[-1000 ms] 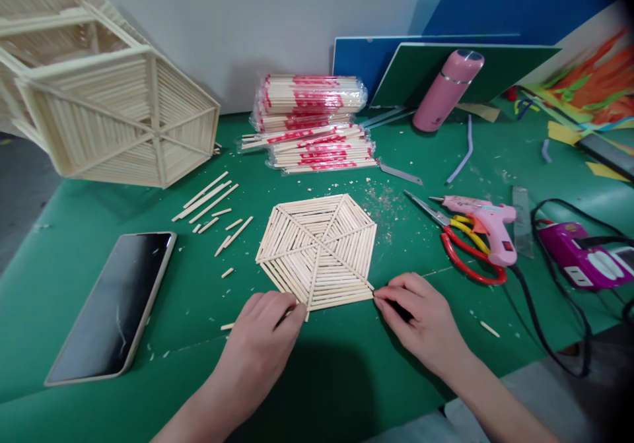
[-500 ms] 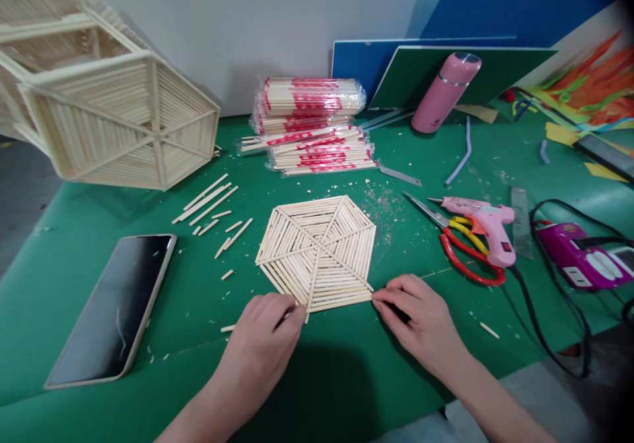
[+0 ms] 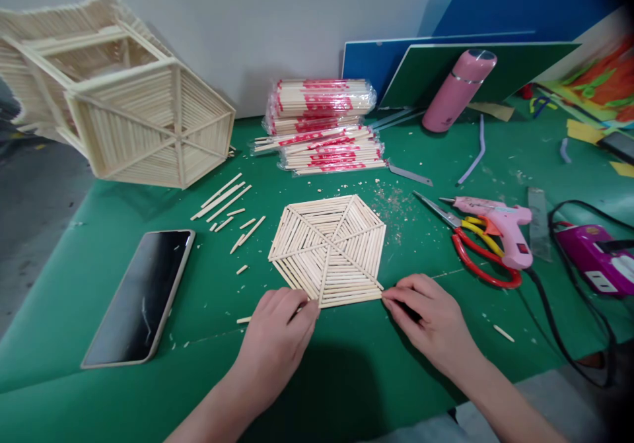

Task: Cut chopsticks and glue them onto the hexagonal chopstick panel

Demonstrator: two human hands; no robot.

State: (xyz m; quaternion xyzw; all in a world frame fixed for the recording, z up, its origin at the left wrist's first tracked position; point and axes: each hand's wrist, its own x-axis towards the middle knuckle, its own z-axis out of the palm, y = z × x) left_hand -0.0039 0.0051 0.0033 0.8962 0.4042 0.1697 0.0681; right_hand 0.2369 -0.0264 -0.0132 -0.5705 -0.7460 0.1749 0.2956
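Observation:
A flat hexagonal panel (image 3: 329,248) of thin wooden sticks, with spokes meeting in its middle, lies on the green table. A wooden stick (image 3: 351,300) runs along its front edge. At the front left corner, the fingers of my left hand (image 3: 280,331) are pinched on that stick's end. My right hand (image 3: 428,317) pinches the other end at the front right corner. My fingers hide both tips. A short stick piece (image 3: 244,320) pokes out beside my left hand.
Left are a phone (image 3: 141,298), loose cut sticks (image 3: 222,202) and a large stick-built structure (image 3: 153,126). Wrapped chopstick packs (image 3: 321,106), a saw blade (image 3: 410,175) and a pink bottle (image 3: 458,93) are behind. Scissors (image 3: 478,258), a glue gun (image 3: 505,225) and a purple corded device (image 3: 594,258) are right.
The view has turned slightly left, so everything sits farther right in the picture. Both hands stay pinched at the panel's front edge. A stick end that stuck out by my left fingertips no longer shows.

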